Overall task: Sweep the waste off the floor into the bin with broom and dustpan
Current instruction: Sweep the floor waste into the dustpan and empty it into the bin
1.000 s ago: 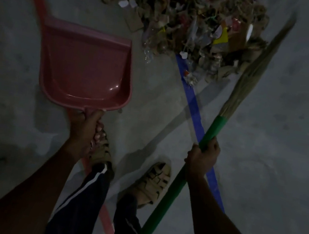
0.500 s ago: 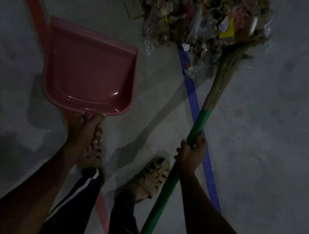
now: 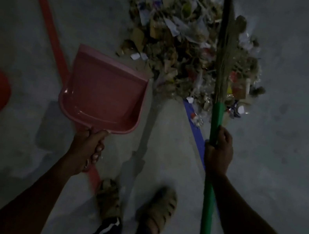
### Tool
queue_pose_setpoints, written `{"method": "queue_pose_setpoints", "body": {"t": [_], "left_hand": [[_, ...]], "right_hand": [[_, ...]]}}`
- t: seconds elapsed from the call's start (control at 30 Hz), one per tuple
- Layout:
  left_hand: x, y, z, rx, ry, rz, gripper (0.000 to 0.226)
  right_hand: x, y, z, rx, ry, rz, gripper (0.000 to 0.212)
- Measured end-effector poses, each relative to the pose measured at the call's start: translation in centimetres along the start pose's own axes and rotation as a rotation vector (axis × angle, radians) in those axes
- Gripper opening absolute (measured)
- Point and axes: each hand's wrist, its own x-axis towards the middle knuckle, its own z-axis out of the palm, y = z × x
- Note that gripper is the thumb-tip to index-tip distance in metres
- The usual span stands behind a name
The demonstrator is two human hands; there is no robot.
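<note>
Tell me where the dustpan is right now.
In the head view the pink dustpan sits left of centre, held by the left hand, its front lip just left of the waste pile.

Broom (image 3: 225, 53) tip past the top edge — dustpan (image 3: 103, 95) handle hidden inside left hand (image 3: 87, 146).

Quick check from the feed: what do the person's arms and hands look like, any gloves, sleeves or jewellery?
Both forearms are bare, with no sleeves in view and no gloves. The left hand appears to wear a ring on one finger, though the dim light blurs it. The right hand shows no ring, watch or band that I can make out.
</note>
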Motion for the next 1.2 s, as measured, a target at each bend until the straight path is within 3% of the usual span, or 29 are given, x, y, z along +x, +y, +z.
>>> {"method": "queue_pose_setpoints", "body": {"t": [0.33, 0.5, 0.7, 0.9, 1.1, 1.2], "left_hand": [[8.3, 6.1, -1.5, 0.133, -0.032, -0.068, 0.037], [13.0, 6.3, 1.2, 0.1, -0.008, -0.165, 0.039], [18.7, 4.9, 4.0, 0.135, -0.063, -0.221, 0.039], [23.9, 2.8, 5.1, 0.173, -0.108, -0.245, 0.04], [28.0, 2.2, 4.4, 0.416, -0.268, -0.374, 0.041], [29.8, 2.2, 3.4, 0.471, -0.303, -0.357, 0.041]], "right_hand": [[12.4, -7.1, 7.6, -0.117, -0.206, -0.345, 0.067], [17.4, -7.9, 12.5, -0.212, -0.26, -0.39, 0.077], [22.2, -8.0, 16.8, -0.278, -0.187, -0.408, 0.067], [25.4, -6.9, 21.2, -0.289, -0.196, -0.308, 0.079], [27.2, -6.4, 24.5, -0.342, -0.142, -0.285, 0.086], [27.5, -6.4, 25.9, -0.403, -0.108, -0.298, 0.084]]}}
